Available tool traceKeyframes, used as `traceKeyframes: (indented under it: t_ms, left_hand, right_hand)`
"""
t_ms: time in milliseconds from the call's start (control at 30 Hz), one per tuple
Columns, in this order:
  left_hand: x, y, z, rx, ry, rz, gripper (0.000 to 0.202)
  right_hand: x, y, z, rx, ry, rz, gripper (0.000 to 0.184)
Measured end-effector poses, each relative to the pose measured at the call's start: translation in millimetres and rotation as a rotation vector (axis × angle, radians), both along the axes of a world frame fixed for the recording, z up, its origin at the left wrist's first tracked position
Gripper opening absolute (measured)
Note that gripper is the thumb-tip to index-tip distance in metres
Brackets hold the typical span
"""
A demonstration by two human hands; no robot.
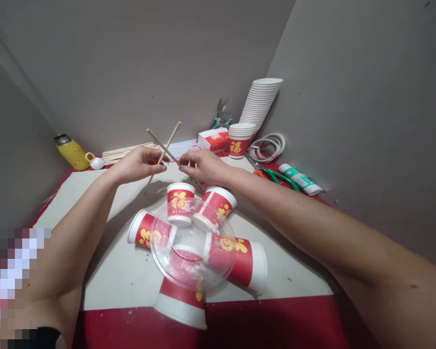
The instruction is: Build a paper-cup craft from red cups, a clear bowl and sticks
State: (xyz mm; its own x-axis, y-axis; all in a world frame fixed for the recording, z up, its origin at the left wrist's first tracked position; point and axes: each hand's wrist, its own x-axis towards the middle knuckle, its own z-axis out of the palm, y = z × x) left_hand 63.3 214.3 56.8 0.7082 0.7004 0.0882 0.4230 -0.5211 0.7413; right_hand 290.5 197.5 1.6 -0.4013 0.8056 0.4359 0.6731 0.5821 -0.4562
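My left hand (140, 165) pinches one wooden chopstick (173, 134), slanting up to the right. Between the fingers of my right hand (208, 167) is another wooden chopstick (155, 138), which leans up to the left. The two sticks cross in an X between my hands; I cannot tell whether they touch. Below them, several red-and-white paper cups (245, 264) with yellow characters form a ring on the white board (112, 286). A round clear plastic piece (158, 264), like a lid or shallow bowl, overlaps their inner ends.
At the back left are a yellow bottle (73, 152), a small white cup (96, 163) and a pile of chopsticks (119, 153). A red-and-white box (217, 140), stacked paper cups (262, 99), a coiled cable (265, 148), green-handled tools (281, 179) and a tube (301, 179) line the right.
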Motion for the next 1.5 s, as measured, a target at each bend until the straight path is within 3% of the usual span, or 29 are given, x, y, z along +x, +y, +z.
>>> traceKeyframes:
  t_ms: [333, 500, 767, 1033, 1267, 1500]
  left_hand:
    - [0.0, -0.2, 0.2, 0.025, 0.003, 0.012, 0.034]
    - [1.8, 1.1, -1.5, 0.031, -0.109, 0.000, 0.033]
    - [13.4, -0.4, -11.4, 0.023, -0.363, 0.181, 0.049]
    - [0.9, 2.7, -5.1, -0.010, -0.069, 0.034, 0.042]
    - [-3.0, 3.0, 0.0, -0.051, 0.135, 0.062, 0.030]
    - [-1.5, 3.3, -1.0, -0.121, 0.176, 0.111, 0.024]
  right_hand:
    - [-0.3, -0.5, -2.3, -0.020, 0.016, -0.003, 0.013]
    - [-0.4, 0.9, -0.6, -0.007, 0.004, 0.024, 0.013]
    - [-0.6, -1.0, 1.5, -0.041, -0.018, 0.008, 0.015]
    - [-1.4, -0.7, -0.4, -0.054, -0.035, -0.001, 0.017]
    - [-1.6, 0.4, -1.0, -0.065, -0.038, 0.013, 0.018]
    - [-3.8, 1.1, -3.2, -0.082, -0.042, -0.002, 0.019]
